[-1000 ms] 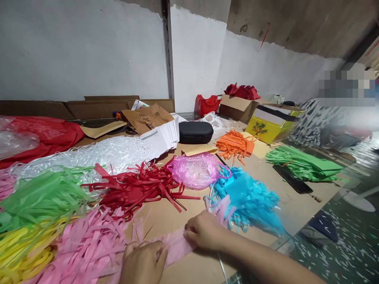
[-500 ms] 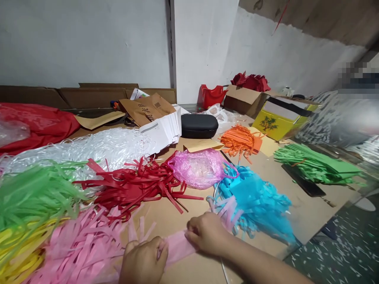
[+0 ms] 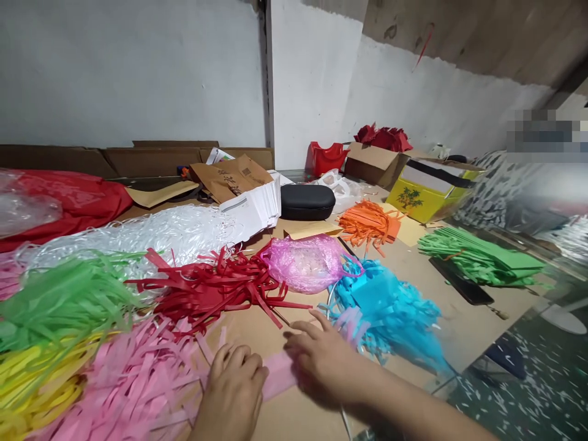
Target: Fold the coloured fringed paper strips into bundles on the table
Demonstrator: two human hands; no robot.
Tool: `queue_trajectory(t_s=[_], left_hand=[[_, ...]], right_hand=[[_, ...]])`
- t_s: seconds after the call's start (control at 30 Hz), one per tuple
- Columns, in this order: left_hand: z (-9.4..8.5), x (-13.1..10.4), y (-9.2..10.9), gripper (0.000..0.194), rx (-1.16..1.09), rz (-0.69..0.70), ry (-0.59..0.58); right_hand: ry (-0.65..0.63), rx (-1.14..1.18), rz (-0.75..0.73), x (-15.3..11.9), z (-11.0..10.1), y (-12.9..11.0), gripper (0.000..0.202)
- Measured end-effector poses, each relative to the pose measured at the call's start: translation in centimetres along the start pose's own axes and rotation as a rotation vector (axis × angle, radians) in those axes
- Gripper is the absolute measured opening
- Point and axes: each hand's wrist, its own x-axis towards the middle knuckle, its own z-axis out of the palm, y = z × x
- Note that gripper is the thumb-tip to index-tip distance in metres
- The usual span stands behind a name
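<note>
A folded pink tissue-paper strip [image 3: 278, 375] (long axis left–right) is pressed flat between left hand [image 3: 232, 392] and right hand [image 3: 321, 361], both open-fingered.

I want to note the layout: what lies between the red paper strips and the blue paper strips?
In the head view, a pink plastic bag lies between the red paper strips and the blue paper strips.

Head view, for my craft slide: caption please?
Both hands press a pink paper strip flat among coloured fringe piles.
</note>
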Motion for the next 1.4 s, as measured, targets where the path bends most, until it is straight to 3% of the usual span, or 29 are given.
queue_trajectory(t_s=[0.03,0.1,0.17,0.23,0.3,0.4,0.53,0.63,0.87,1.07,1.2,1.3,1.4], left_hand=[[0.0,-0.1,0.4,0.015,0.028,0.01,0.011],[0.1,-0.5,1.0,0.022,0.078,0.011,0.022],[0.4,-0.7,1.3,0.027,0.113,-0.015,0.033],[0.7,-0.9,1.2,0.024,0.101,-0.038,0.045],[0.8,-0.9,0.6,0.022,0.073,-0.035,0.084],[0.6,-0.9,-0.8,0.025,0.05,0.089,0.169],[0.4,-1.1,-2.6,0.018,0.021,0.237,0.256],[0.9,-1.2,-3.4,0.004,0.023,0.191,0.218],[2.8,-0.7,-4.0,0.022,-0.016,-0.037,0.058],[2.7,-0.3,-3.5,0.027,0.034,-0.07,0.09],[2.3,-0.1,-3.5,0.01,0.075,0.034,0.186],[1.6,-0.2,-3.2,0.029,0.072,0.1,0.193],[0.7,-0.2,-2.5,0.031,0.145,0.182,0.157]], right_hand=[[0.004,-0.014,0.003,-0.1,-0.2,0.1,0.02],[0.048,-0.004,0.061,-0.1,-0.5,-0.1,0.019],[0.101,0.015,0.104,0.1,-0.6,-0.7,0.029],[0.115,-0.001,0.065,0.5,-0.1,-1.5,0.037],[0.055,-0.046,0.011,0.9,0.9,-1.8,0.028],[-0.031,-0.074,0.051,1.2,2.6,-1.0,0.013],[-0.032,0.076,0.085,1.3,2.8,1.4,0.017],[-0.044,0.165,0.132,1.8,2.5,2.5,0.016],[0.002,0.131,0.259,3.0,4.2,1.9,0.01],[0.015,0.152,0.284,3.5,4.5,1.8,0.014],[0.024,0.237,0.315,3.2,3.3,2.2,0.009],[0.021,0.239,0.161,2.3,1.7,2.4,0.026],[0.009,0.051,-0.056,1.4,0.2,2.4,0.016]])
